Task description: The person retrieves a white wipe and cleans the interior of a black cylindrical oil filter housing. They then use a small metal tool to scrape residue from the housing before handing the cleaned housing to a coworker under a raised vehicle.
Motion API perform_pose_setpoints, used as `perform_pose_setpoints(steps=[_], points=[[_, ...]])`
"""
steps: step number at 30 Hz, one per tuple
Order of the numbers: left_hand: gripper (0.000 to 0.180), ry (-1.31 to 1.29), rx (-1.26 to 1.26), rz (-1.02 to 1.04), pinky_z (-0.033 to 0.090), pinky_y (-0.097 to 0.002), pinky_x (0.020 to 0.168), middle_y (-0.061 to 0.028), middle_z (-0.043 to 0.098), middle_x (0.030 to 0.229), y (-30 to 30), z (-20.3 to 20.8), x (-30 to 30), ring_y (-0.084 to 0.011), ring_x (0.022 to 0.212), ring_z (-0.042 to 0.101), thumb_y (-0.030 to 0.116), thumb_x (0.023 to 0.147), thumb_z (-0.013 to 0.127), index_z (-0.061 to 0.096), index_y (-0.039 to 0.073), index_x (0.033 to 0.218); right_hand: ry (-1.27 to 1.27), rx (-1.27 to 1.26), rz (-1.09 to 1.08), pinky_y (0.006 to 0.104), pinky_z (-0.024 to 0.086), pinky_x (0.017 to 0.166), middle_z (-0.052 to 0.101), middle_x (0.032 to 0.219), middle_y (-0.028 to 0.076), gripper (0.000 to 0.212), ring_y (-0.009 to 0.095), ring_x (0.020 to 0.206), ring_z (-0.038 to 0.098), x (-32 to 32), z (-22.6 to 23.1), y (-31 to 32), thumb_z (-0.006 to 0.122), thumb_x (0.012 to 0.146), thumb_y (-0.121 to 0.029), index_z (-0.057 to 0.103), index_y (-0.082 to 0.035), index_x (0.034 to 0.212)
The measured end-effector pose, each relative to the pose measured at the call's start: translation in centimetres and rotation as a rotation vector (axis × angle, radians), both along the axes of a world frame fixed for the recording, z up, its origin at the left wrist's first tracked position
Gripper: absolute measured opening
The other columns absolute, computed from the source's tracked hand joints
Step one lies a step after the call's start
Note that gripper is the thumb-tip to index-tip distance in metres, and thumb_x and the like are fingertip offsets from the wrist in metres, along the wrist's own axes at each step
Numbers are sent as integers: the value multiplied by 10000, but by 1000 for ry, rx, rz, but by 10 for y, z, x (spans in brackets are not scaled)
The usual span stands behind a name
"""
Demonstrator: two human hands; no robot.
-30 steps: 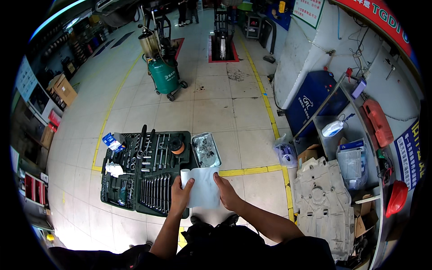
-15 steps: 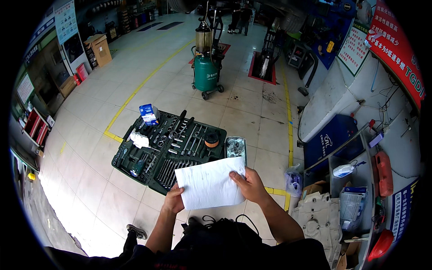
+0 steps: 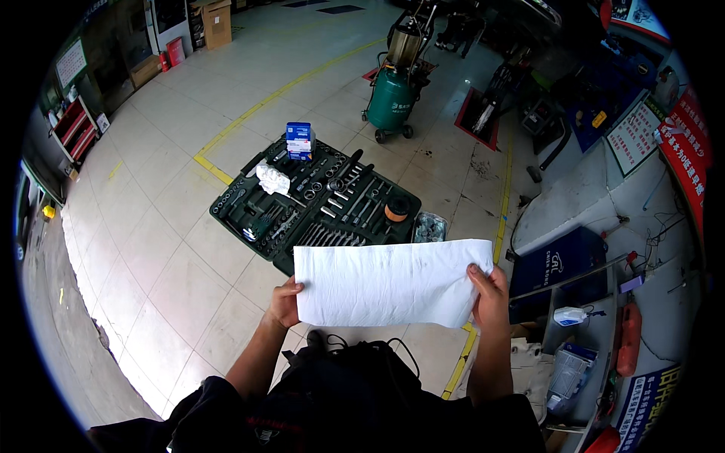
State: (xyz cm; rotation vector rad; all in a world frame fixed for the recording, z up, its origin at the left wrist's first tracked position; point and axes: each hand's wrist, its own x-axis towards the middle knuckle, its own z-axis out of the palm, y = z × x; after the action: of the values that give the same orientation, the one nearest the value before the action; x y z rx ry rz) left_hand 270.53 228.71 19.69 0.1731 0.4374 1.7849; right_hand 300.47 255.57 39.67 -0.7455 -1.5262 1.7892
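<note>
At the left edge of the white sheet [image 3: 391,285], my left hand [image 3: 286,303] pinches tight; across it goes, hiding part of the tool case [image 3: 283,263], to my right hand [image 3: 489,296], fingers clamped too, presumably keeping it flat. It's spread wider than half a second ago, hands further apart!

White sheet [image 3: 389,283] held btwn L fingers [image 3: 290,288] & R fingers [image 3: 479,277], open tool case [image 3: 282,263] on flr [image 3: 162,249] beyond
</note>
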Motion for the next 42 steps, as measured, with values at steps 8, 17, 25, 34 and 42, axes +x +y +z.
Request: perform_pose_setpoints(steps=[8,17,25,34,42], points=[[878,171,-137,212,472,-527,1169,-174,585,1504,-75,0,-27,-352,1369,599,178,844,797,395,19,1608,-104,-39,-109,371,517,971,690,1197,147,492,226,1101,649,-40,-30,46,789,975,-261,643,49,1328],[823,203,-112,377,468,-519,1175,-178,592,1495,-131,-5,-22,-349,1376,594,131,854,793,421,-3,1576,-169,-57,-9,397,521,975,654,1231,150,515,251,1158,638,-78,-41,63,757,972,-309,606,28,1331],[787,197,-228,410,465,-508,1185,-178,609,1488,-157,-24,-30,-333,1374,603,74,853,775,466,18,1574,-108,-62,-32,411,523,965,671,1204,109,401,250,1143,651,-76,-44,91,692,1002,-349,661,-37,1251],[789,185,-348,459,500,-489,1147,-168,618,1466,-210,-34,-42,-304,1362,612,122,874,788,451,20,1579,-52,-102,1,408,508,1005,686,1239,101,426,250,1172,651,-74,-37,117,689,1001,-368,672,-44,1277],[758,298,-321,578,474,-482,1175,-153,632,1467,-244,-39,-1,-298,1371,605,85,855,793,493,16,1548,-87,-26,65,424,511,1019,673,1285,105,477,264,1201,643,-97,-36,169,710,985,-384,658,-44,1316]])
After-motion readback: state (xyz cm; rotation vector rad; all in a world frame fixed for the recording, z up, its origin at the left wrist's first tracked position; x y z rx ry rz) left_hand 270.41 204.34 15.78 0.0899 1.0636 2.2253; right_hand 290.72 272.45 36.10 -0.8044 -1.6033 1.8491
